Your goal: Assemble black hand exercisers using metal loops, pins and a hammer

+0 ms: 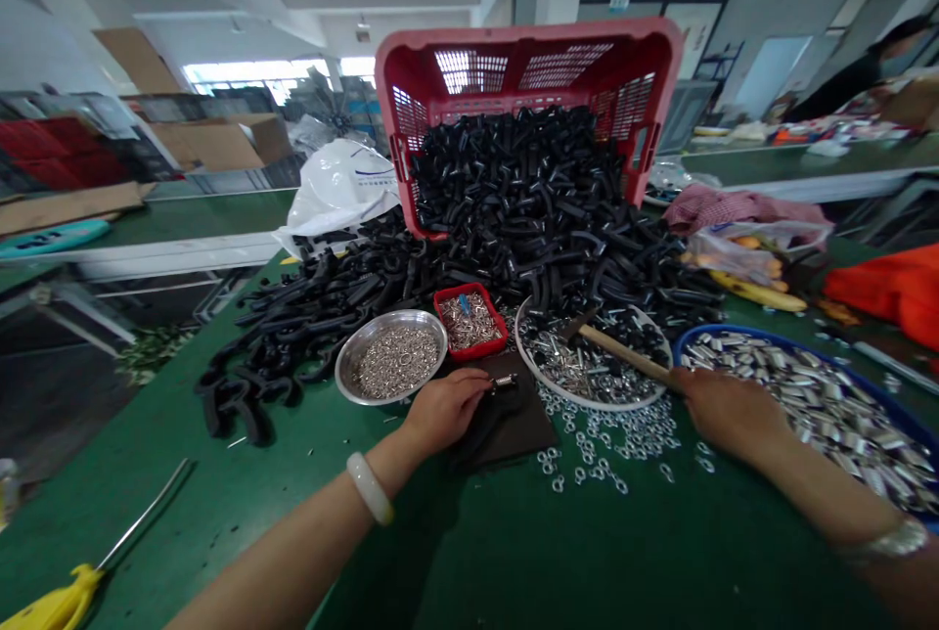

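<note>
My left hand point(444, 410) rests on a dark brown pad point(532, 429), its fingers closed on a black curved plastic piece point(488, 425) with a small metal fitting at its tip. My right hand point(726, 415) grips the end of a wooden-handled hammer point(631, 351), whose dark head sits over a round white-rimmed tray point(587, 393). That tray holds metal rings and black pieces. Loose metal rings point(605, 444) lie scattered on the green table point(469, 552) between my hands.
A tipped red plastic crate point(528, 58) spills a heap of black curved pieces point(514, 209) across the table. Nearby are a steel dish of rings point(392, 356), a small red tray point(469, 320), and a blue-rimmed tray of metal tubes point(828, 405). A yellow-handled tool point(63, 606) lies front left.
</note>
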Action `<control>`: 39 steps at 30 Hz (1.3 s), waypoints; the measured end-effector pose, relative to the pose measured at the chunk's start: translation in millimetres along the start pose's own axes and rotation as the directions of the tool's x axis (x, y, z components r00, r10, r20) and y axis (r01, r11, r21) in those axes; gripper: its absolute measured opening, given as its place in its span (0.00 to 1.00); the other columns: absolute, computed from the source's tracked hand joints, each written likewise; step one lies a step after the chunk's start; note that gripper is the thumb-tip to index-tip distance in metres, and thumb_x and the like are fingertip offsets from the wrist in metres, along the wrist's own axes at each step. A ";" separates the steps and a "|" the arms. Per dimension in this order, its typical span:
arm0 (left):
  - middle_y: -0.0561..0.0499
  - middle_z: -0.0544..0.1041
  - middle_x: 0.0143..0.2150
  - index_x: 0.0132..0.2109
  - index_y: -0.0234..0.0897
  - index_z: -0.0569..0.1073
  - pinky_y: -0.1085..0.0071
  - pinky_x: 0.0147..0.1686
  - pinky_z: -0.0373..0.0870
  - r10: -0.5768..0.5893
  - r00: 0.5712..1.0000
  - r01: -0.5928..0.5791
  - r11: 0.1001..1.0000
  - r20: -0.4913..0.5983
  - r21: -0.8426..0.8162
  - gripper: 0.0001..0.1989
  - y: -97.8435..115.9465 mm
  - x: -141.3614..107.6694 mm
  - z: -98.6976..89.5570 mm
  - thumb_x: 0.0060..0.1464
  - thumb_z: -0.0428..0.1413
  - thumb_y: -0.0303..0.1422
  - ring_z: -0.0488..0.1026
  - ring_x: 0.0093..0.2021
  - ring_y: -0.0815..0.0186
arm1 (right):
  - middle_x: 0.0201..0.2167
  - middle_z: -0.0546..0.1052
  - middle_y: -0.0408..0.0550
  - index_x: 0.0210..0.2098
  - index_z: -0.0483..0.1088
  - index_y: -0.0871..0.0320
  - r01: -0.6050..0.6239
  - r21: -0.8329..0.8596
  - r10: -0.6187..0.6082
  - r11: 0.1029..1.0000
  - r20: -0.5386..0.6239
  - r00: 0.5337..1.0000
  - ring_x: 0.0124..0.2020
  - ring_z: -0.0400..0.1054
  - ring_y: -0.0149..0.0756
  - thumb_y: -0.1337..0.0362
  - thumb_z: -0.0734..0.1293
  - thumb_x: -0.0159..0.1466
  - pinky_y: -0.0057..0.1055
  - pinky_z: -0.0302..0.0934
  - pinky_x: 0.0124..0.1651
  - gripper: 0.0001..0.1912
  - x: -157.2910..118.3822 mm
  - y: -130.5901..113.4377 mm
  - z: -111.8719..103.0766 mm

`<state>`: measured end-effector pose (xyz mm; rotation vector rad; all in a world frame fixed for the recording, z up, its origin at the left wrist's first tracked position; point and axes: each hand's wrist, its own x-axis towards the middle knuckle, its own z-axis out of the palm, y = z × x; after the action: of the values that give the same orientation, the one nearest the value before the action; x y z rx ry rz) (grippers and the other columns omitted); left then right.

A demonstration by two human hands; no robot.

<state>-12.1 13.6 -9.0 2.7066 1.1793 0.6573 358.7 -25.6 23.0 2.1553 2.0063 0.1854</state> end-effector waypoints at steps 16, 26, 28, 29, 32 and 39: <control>0.42 0.61 0.58 0.58 0.37 0.57 0.63 0.32 0.70 -0.185 0.932 0.074 0.938 0.311 0.339 0.28 43.5 -8.3 -15.5 0.50 0.48 0.41 0.73 0.37 0.58 | 0.33 0.76 0.51 0.58 0.52 0.56 0.225 0.627 -0.169 0.746 -0.148 0.974 0.28 0.71 0.38 0.59 0.54 0.61 0.35 0.66 0.30 0.26 -90.4 -54.1 -25.3; 0.43 0.62 0.57 0.56 0.38 0.59 0.65 0.32 0.70 -0.192 0.937 0.097 0.945 0.291 0.313 0.27 44.6 -8.0 -17.1 0.48 0.50 0.38 0.73 0.37 0.58 | 0.48 0.71 0.49 0.60 0.48 0.52 0.334 0.503 -0.127 0.797 -0.401 0.907 0.40 0.71 0.37 0.62 0.51 0.63 0.32 0.67 0.38 0.25 -92.3 -74.3 -43.0; 0.44 0.62 0.57 0.56 0.38 0.59 0.65 0.32 0.70 -0.189 0.940 0.097 0.947 0.284 0.307 0.27 43.0 -8.5 -16.5 0.48 0.50 0.38 0.73 0.37 0.58 | 0.45 0.73 0.51 0.60 0.49 0.53 0.320 0.487 -0.122 0.813 -0.394 0.911 0.36 0.72 0.38 0.62 0.52 0.63 0.34 0.67 0.36 0.25 -92.2 -73.6 -37.5; 0.44 0.62 0.57 0.56 0.38 0.59 0.65 0.32 0.70 -0.188 0.940 0.096 0.947 0.284 0.306 0.27 42.2 -8.5 -16.1 0.48 0.50 0.38 0.73 0.38 0.58 | 0.41 0.75 0.50 0.60 0.50 0.52 0.317 0.473 -0.156 0.822 -0.348 0.924 0.32 0.73 0.38 0.62 0.52 0.63 0.34 0.68 0.33 0.25 -91.8 -72.5 -33.5; 0.44 0.62 0.57 0.56 0.38 0.60 0.65 0.31 0.70 -0.187 0.937 0.094 0.948 0.295 0.302 0.27 40.5 -8.2 -16.0 0.47 0.50 0.38 0.73 0.37 0.58 | 0.37 0.77 0.44 0.57 0.54 0.46 0.346 0.457 -0.263 0.819 -0.238 0.935 0.28 0.73 0.38 0.62 0.53 0.63 0.36 0.68 0.31 0.23 -91.4 -68.1 -27.8; 0.44 0.62 0.57 0.57 0.40 0.59 0.66 0.31 0.69 -0.176 0.936 0.081 0.950 0.304 0.300 0.28 39.7 -7.6 -18.6 0.48 0.51 0.38 0.73 0.37 0.59 | 0.39 0.76 0.50 0.60 0.48 0.51 0.276 0.432 -0.123 0.859 -0.348 0.929 0.32 0.73 0.39 0.62 0.51 0.63 0.35 0.68 0.31 0.25 -94.5 -69.0 -32.5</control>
<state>1.9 -20.4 16.0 2.7766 1.4349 0.0115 277.3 -113.5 42.9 2.2698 2.6845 -0.0095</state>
